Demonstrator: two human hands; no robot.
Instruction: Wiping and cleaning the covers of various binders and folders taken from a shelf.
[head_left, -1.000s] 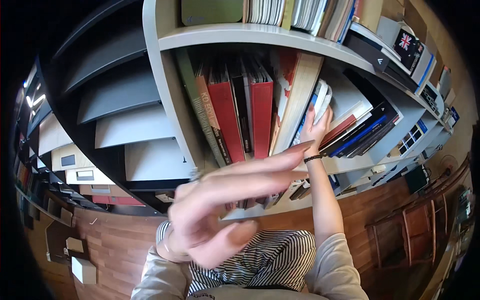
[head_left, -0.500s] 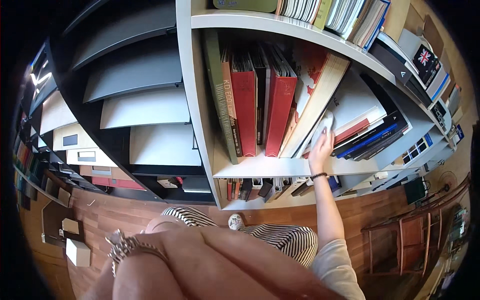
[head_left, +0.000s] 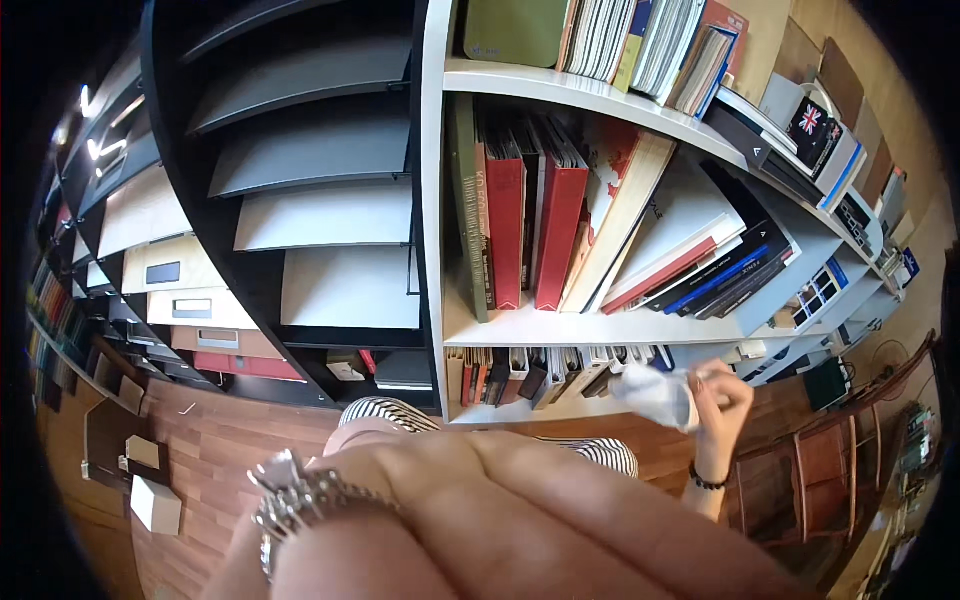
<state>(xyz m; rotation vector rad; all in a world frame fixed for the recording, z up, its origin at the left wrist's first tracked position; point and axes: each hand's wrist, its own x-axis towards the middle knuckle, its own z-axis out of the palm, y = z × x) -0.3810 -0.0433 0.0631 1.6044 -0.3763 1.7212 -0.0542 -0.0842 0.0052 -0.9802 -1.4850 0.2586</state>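
Note:
My right hand (head_left: 722, 405), with a dark bead bracelet at the wrist, is raised in front of the lower white shelf. Its fingers are closed on a crumpled white cloth (head_left: 655, 395), blurred by motion. My left hand (head_left: 470, 515) fills the lower middle, very close to the camera, with a large jewelled ring (head_left: 300, 500) on one finger. Its fingertips are out of sight. Ahead, a white bookcase (head_left: 434, 200) holds upright red binders (head_left: 506, 235), a thick pale book (head_left: 620, 225) leaning right, and a slanted stack of books and black folders (head_left: 730, 265).
Left of the white bookcase stands a black rack (head_left: 425, 330) with grey and white sloping shelves (head_left: 310, 155). Binders (head_left: 520, 375) line the bottom shelf. A wooden chair (head_left: 825, 480) stands at the right on the wooden floor (head_left: 200, 440). A white box (head_left: 155, 505) sits at the left.
My right hand has drawn back from the middle shelf with the cloth, moving down and right. The view has shifted, so the bookcase appears further right. My left hand looks larger.

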